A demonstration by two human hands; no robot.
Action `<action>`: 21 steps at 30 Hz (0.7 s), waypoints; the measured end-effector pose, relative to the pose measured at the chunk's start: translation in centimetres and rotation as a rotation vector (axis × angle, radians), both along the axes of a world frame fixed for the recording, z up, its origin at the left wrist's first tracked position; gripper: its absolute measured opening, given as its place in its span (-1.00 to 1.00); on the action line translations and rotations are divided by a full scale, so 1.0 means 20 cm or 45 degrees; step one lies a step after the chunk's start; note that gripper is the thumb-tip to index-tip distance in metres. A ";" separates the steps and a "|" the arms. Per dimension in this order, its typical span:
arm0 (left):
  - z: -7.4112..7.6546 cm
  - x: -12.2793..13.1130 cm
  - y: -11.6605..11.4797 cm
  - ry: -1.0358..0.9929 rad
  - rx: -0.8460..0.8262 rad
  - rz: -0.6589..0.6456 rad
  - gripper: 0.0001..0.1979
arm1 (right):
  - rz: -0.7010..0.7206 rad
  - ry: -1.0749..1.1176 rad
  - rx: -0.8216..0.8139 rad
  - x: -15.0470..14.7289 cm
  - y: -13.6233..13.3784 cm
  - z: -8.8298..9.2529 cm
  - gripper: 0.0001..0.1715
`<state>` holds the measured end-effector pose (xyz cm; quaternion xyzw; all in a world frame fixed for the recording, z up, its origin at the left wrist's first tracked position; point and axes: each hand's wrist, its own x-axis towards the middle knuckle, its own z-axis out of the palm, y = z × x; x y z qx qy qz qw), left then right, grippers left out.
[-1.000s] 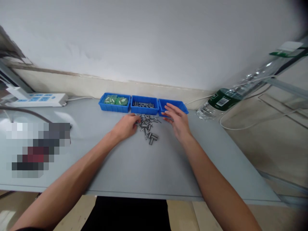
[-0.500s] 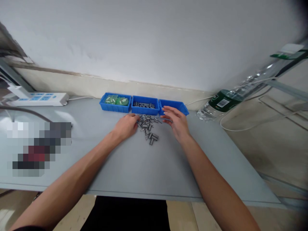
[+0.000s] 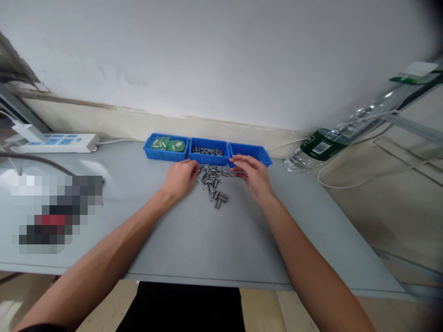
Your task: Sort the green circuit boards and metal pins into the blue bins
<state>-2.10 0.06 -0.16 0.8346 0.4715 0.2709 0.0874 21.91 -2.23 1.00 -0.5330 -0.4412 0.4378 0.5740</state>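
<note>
A loose pile of small metal pins and cylinders (image 3: 212, 177) lies on the grey table, with a few thicker cylinders (image 3: 220, 198) at its near side. My left hand (image 3: 182, 177) is closed at the left edge of the pile, fingertips pinched around a thin metal pin (image 3: 197, 171). To the right of the pile hovers my right hand (image 3: 252, 175), fingers apart and curved, in front of the right blue bin (image 3: 263, 154). The middle blue bin (image 3: 208, 159) holds dark metal cylinders. Small pale pieces on green material fill the left blue bin (image 3: 166, 154).
A large plastic bottle with a green label (image 3: 320, 145) lies tilted at the right. At the back left sits a white power strip (image 3: 65, 143) with cables. A blurred-out object (image 3: 62, 214) lies on the table's left side. The wall stands directly behind the bins.
My left hand has lifted slightly, and a thin pin now shows at its fingertips. My right hand's fingers have shifted a little downward and left. Small pieces now show in the right bin.
</note>
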 end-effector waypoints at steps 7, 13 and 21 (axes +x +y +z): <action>0.06 0.04 -0.04 -0.395 0.098 -0.195 -0.89 | 0.387 -0.195 0.096 -0.04 -0.04 0.01 -0.62; 0.08 0.06 -0.06 -0.444 0.137 -0.217 -0.92 | 0.561 -0.109 0.080 -0.07 -0.05 0.00 -0.63; 0.02 0.04 -0.03 -0.145 0.065 -0.240 -0.66 | 0.343 -0.044 0.035 -0.05 -0.03 0.00 -0.68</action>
